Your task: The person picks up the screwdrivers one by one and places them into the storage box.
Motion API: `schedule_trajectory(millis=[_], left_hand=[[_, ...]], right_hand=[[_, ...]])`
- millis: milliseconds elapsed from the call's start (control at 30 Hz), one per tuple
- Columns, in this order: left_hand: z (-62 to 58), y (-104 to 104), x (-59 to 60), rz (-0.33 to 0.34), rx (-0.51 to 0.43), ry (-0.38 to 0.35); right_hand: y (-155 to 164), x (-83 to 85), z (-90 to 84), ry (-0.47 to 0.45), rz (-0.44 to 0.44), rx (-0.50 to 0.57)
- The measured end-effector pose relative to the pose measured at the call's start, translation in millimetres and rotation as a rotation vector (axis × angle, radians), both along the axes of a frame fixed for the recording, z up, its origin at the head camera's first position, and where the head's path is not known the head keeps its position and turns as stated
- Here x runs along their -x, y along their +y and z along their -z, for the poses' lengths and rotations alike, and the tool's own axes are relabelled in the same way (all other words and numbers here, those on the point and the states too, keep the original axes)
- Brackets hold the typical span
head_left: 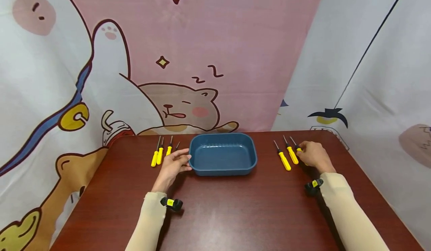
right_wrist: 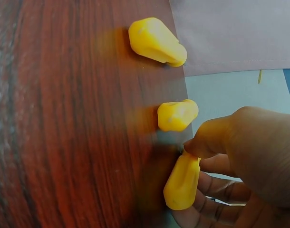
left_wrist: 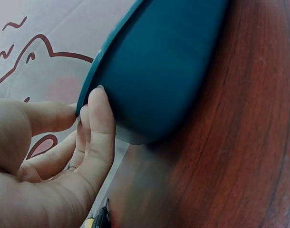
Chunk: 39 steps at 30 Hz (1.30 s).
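Observation:
A dark blue rectangular tray stands near the table's far edge. My left hand is at its left end, and in the left wrist view thumb and finger pinch the tray's rim. On the right, my right hand pinches a screwdriver by its yellow handle; its dark shaft points toward the far edge. Just left of that hand lie two more yellow-handled screwdrivers, one nearer and one farther.
Several yellow-handled screwdrivers lie left of the tray, one partly hidden behind the left hand. The reddish-brown wooden table ends at a cartoon-printed cloth behind it. Each wrist wears a small black camera.

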<state>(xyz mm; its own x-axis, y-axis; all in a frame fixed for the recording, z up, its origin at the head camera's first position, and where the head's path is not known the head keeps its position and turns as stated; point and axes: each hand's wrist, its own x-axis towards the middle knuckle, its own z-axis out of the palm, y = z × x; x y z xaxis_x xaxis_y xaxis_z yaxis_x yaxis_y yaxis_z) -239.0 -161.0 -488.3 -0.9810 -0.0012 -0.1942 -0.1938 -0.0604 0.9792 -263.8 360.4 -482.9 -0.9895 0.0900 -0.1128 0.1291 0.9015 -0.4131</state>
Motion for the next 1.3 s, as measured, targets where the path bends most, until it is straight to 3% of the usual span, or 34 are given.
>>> schedule_trajectory(millis=[533, 1300], left_hand=[[2.2, -3, -4.0, -0.005, 0.014, -0.01], [1.8, -1, -1.2, 0.007, -0.009, 0.006]], right_hand=[[-5, -6.8, 5.3, -0.003, 0.019, 0.019], [-15, -13.3, -25.3, 0.145, -0.052, 0.067]])
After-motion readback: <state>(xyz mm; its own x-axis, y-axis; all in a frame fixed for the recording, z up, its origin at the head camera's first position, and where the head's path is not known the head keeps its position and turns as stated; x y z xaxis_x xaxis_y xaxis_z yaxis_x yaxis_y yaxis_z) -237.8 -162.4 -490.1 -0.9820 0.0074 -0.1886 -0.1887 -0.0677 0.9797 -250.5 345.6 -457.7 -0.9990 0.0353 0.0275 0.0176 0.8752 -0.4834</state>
